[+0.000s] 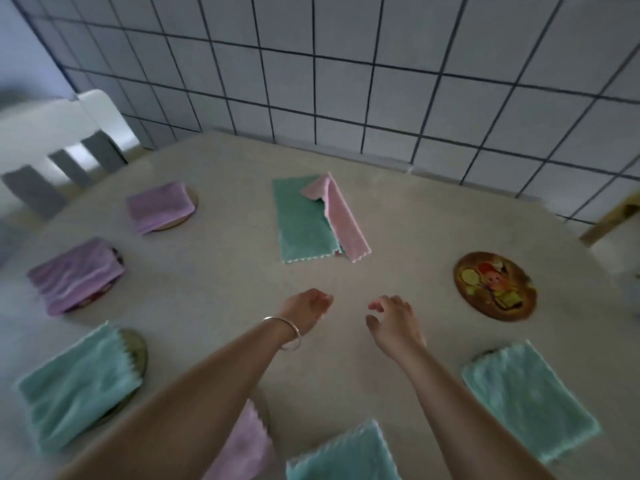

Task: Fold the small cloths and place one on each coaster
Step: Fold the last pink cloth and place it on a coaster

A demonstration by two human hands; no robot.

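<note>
**Reaching for the last loose cloths**

Forearms fill the near edge of view, both stretched forward over the surface [214,278]. Left hand [306,308], with a bangle [289,336] at the wrist, hangs just above the surface, fingers loosely curled, holding nothing. Right hand [394,318] beside it, fingers spread and a little hooked, also empty. The two hands are near each other but apart.

Ahead of both hands, beyond the fingertips: a green cloth [301,223] lying flat, with a pink cloth [341,216] draped partly over its right edge, one end turned up. Neither is folded small; neither sits on a coaster.

Right of the right hand: a bare coaster [495,285] with a picture on it, no cloth yet.

Left of the left hand: three folded cloths, each on a coaster, two purple [159,207] [74,273], one green [78,384]. Close beside the right forearm, another folded green cloth [530,396], a coaster rim just peeping from under its far corner. Between and under the forearms, a pink cloth [242,445] and a green one [343,455]; whether coasters lie under them I cannot tell.

Judgement: most places are served; the step in hand is fetching the next cloth. Next move calls for lifting the pink cloth off the green without dragging it, folding it, and setting it on the bare coaster.
</note>
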